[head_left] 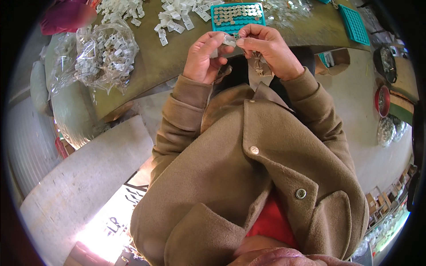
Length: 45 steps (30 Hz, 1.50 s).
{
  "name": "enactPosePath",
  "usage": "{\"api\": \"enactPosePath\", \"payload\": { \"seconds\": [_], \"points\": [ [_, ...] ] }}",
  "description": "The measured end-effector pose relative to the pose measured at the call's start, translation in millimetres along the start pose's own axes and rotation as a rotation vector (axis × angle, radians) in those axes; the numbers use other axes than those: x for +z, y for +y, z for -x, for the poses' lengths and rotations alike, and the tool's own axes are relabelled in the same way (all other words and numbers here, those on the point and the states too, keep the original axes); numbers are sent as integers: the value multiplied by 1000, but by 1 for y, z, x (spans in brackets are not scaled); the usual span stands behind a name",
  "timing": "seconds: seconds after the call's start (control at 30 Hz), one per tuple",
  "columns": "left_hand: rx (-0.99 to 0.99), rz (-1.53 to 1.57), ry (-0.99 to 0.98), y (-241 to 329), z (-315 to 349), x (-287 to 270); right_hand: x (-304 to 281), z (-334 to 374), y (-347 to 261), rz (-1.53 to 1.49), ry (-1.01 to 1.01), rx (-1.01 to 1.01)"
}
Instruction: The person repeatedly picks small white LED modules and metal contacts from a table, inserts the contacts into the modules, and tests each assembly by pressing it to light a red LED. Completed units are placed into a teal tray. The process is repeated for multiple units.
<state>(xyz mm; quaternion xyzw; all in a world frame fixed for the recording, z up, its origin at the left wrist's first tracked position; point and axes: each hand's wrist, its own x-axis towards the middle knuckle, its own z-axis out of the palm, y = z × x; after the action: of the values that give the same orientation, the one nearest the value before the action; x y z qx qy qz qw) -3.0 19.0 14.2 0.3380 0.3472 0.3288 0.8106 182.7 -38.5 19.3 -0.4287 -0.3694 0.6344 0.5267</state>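
Note:
My left hand (205,56) holds a small translucent white plastic piece (229,41) between thumb and fingers, at the near edge of the table. Meeting it from the other side, my right hand (271,49) has thumb and forefinger pinched on a tiny part that is too small to name. The fingertips of both hands almost touch. Just beyond them lies a teal tray (262,21) with rows of round, silvery, coin-like parts in its far rows. Loose white plastic pieces (182,17) are strewn to the left of the tray.
A clear bag of white plastic pieces (106,53) rests at the table's left edge. Small clear parts (290,12) are spread right of the tray, near another teal tray (354,25). An open cardboard box (339,62) and a red bowl (382,101) are at the right.

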Motion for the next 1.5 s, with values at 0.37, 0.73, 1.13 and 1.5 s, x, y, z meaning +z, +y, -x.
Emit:
{"api": "enactPosePath", "payload": {
  "seconds": [0.37,0.73,1.13,1.5],
  "points": [
    [137,-68,32,-17,1,3,1,1,16,-262,23,28],
    [274,-184,83,-14,4,8,9,6,15,-170,106,-20],
    [201,-144,65,-10,5,9,-2,0,11,-234,-57,13],
    [438,-555,160,-24,1,19,-2,-5,16,-49,46,-53]
  ]
}}
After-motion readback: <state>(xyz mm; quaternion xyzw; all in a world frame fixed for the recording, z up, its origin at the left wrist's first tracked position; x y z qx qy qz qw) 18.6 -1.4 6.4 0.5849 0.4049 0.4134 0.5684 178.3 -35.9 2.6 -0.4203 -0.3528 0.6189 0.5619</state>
